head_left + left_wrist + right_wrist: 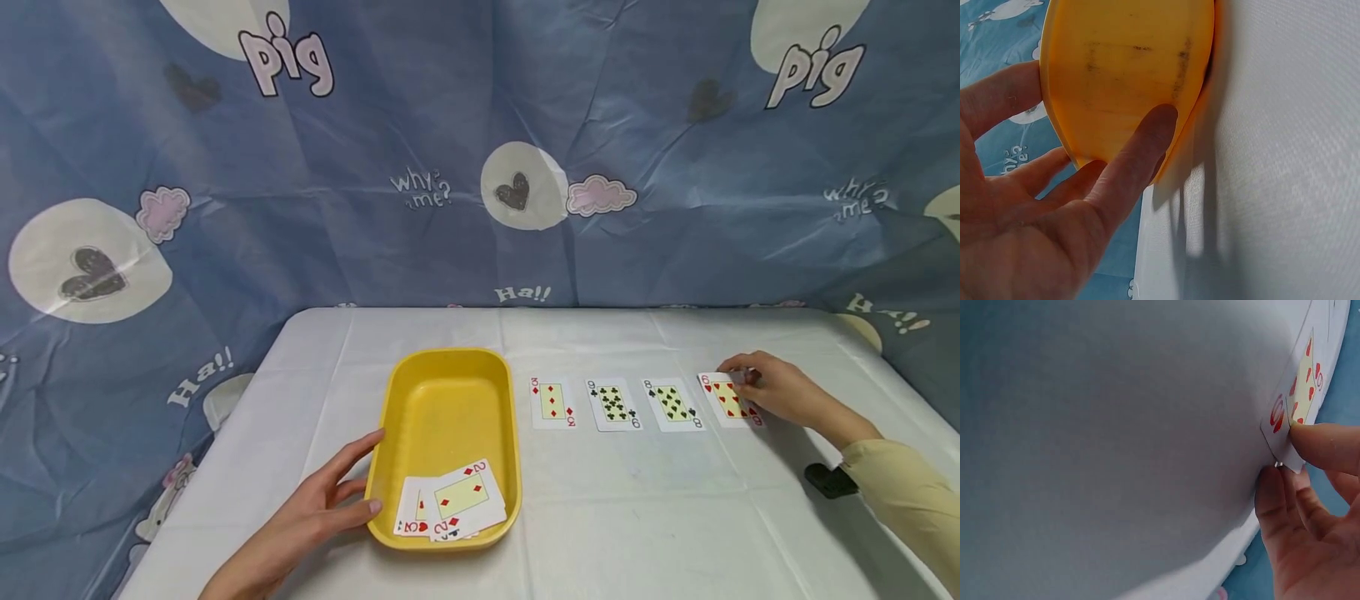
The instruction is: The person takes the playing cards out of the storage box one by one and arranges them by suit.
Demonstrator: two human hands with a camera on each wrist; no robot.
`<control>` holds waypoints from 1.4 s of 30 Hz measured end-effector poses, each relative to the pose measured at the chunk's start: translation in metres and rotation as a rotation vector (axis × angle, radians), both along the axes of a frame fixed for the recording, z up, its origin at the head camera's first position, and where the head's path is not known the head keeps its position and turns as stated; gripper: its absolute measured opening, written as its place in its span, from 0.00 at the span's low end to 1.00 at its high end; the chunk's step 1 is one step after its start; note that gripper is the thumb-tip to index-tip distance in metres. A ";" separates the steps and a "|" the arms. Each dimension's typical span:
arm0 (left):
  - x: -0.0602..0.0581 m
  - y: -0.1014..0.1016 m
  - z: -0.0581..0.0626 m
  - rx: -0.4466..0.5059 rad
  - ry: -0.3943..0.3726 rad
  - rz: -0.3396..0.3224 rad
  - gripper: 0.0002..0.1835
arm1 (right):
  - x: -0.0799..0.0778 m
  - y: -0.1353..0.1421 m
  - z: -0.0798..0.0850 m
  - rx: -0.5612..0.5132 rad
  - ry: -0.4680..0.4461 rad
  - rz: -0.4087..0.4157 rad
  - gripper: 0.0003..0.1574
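Observation:
My left hand is at the left side of a yellow tray, thumb and fingers spread against its outer wall. In the left wrist view the thumb presses on the scuffed yellow wall. Inside the tray's near end, a two of diamonds overlaps a red heart card and others mostly hidden beneath. Far right, my right hand pinches the edge of a six of hearts. In the right wrist view its thumb lies on the card's face, with fingertips under the edge.
Left of the six, a three of diamonds, a nine of clubs and a black eight lie face up in a row on the white tablecloth. A small black object lies by the right sleeve. Blue printed fabric hangs behind.

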State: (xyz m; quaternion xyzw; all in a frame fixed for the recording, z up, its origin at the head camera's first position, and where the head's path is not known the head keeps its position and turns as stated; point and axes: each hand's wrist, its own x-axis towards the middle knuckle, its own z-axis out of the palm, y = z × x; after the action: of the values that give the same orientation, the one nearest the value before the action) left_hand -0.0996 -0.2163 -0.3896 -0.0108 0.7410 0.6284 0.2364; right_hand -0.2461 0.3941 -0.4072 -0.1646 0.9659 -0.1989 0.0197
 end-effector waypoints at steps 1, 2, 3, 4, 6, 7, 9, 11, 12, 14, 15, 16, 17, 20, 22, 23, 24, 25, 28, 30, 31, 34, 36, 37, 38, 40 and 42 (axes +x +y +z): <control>0.000 0.000 0.000 0.000 0.000 0.001 0.42 | 0.000 0.000 0.000 0.001 0.010 0.001 0.19; 0.000 0.001 0.000 -0.001 -0.001 0.002 0.42 | 0.001 -0.001 -0.001 -0.001 0.022 0.001 0.19; 0.000 0.001 0.000 -0.005 -0.001 0.004 0.42 | 0.002 -0.001 -0.001 -0.005 0.037 0.001 0.19; 0.000 0.001 0.000 -0.008 -0.001 0.007 0.42 | 0.003 -0.001 -0.001 -0.011 0.056 -0.001 0.20; 0.000 0.002 0.000 -0.013 -0.002 0.012 0.42 | 0.005 -0.001 0.000 -0.036 0.084 -0.008 0.21; 0.000 0.002 0.001 -0.010 -0.003 0.012 0.42 | 0.007 -0.002 0.001 -0.056 0.101 -0.010 0.22; 0.000 0.002 0.000 -0.018 -0.001 0.015 0.42 | 0.009 -0.004 0.003 -0.100 0.128 -0.016 0.22; 0.000 0.002 0.001 -0.018 -0.002 0.016 0.42 | 0.011 -0.009 0.005 -0.153 0.145 -0.013 0.22; 0.000 0.002 0.001 -0.015 -0.001 0.015 0.42 | 0.012 -0.014 0.006 -0.176 0.156 -0.007 0.21; 0.000 0.001 0.001 -0.009 0.004 0.010 0.42 | 0.012 -0.026 0.008 -0.236 0.165 0.016 0.20; 0.000 0.001 0.001 -0.005 0.004 0.008 0.42 | 0.013 -0.034 0.010 -0.265 0.168 0.028 0.20; 0.000 0.000 0.001 -0.002 0.005 0.005 0.42 | 0.013 -0.041 0.011 -0.297 0.159 0.044 0.20; 0.000 0.000 0.001 0.004 0.005 0.002 0.42 | 0.013 -0.050 0.013 -0.322 0.152 0.063 0.20; 0.001 -0.001 0.001 0.014 0.006 -0.007 0.42 | 0.013 -0.075 0.018 -0.382 0.119 0.139 0.20; 0.001 0.000 0.001 0.016 0.009 -0.009 0.41 | 0.013 -0.092 0.023 -0.409 0.085 0.193 0.20; 0.001 0.000 0.001 0.020 0.010 -0.010 0.41 | 0.013 -0.100 0.026 -0.423 0.069 0.220 0.20; 0.001 0.000 0.001 0.021 0.011 -0.010 0.41 | 0.014 -0.109 0.028 -0.439 0.050 0.243 0.20; 0.001 0.000 0.001 0.020 0.011 -0.009 0.42 | 0.014 -0.119 0.031 -0.454 0.036 0.265 0.20; 0.002 0.000 0.001 0.014 0.010 -0.005 0.42 | 0.017 -0.147 0.037 -0.487 0.008 0.314 0.20; 0.002 0.000 0.001 0.008 0.008 -0.001 0.42 | 0.019 -0.166 0.040 -0.505 -0.002 0.348 0.22; 0.002 -0.001 0.000 0.004 0.007 0.000 0.42 | 0.020 -0.176 0.041 -0.511 -0.004 0.365 0.23; 0.003 -0.001 0.000 0.000 0.004 -0.001 0.42 | 0.024 -0.203 0.045 -0.529 -0.013 0.428 0.24; 0.003 0.000 0.000 -0.006 0.005 0.002 0.42 | 0.028 -0.220 0.046 -0.539 -0.024 0.476 0.23; 0.003 0.000 0.000 -0.006 0.006 0.000 0.42 | 0.030 -0.228 0.047 -0.542 -0.032 0.502 0.22; 0.003 0.000 0.000 -0.006 0.008 0.000 0.42 | 0.032 -0.236 0.047 -0.542 -0.040 0.534 0.22; 0.003 0.000 0.000 -0.005 0.015 0.001 0.42 | 0.037 -0.253 0.046 -0.540 -0.065 0.596 0.21; 0.003 0.000 0.001 -0.008 0.025 0.000 0.41 | 0.042 -0.269 0.045 -0.520 -0.102 0.658 0.21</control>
State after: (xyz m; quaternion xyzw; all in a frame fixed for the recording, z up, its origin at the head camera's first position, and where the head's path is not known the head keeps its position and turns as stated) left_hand -0.0964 -0.2165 -0.3889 -0.0041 0.7464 0.6255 0.2272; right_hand -0.2041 0.1254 -0.3617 -0.4536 0.7773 -0.4270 0.0876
